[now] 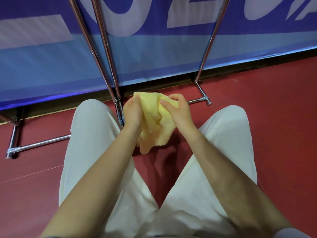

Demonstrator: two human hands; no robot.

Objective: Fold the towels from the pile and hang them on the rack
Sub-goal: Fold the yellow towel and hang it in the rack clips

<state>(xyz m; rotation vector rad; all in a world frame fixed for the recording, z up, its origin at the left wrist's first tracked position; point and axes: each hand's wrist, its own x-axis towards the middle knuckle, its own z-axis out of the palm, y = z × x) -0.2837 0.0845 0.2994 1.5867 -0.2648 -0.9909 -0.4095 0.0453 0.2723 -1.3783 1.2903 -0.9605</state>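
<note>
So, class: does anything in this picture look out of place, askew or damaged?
Nothing is damaged or spilled. Only the yellow towel looks untidy: it hangs crumpled between the left hand and right hand, not yet folded, above the red floor beside the rack.

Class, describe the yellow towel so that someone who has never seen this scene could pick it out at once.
Start at the big blue banner behind the chrome metal rack on the red floor. Below it, between cream-trousered knees, both hands grip a small crumpled yellow terry towel: left hand, right hand. It is the only yellow, soft thing there.
</note>
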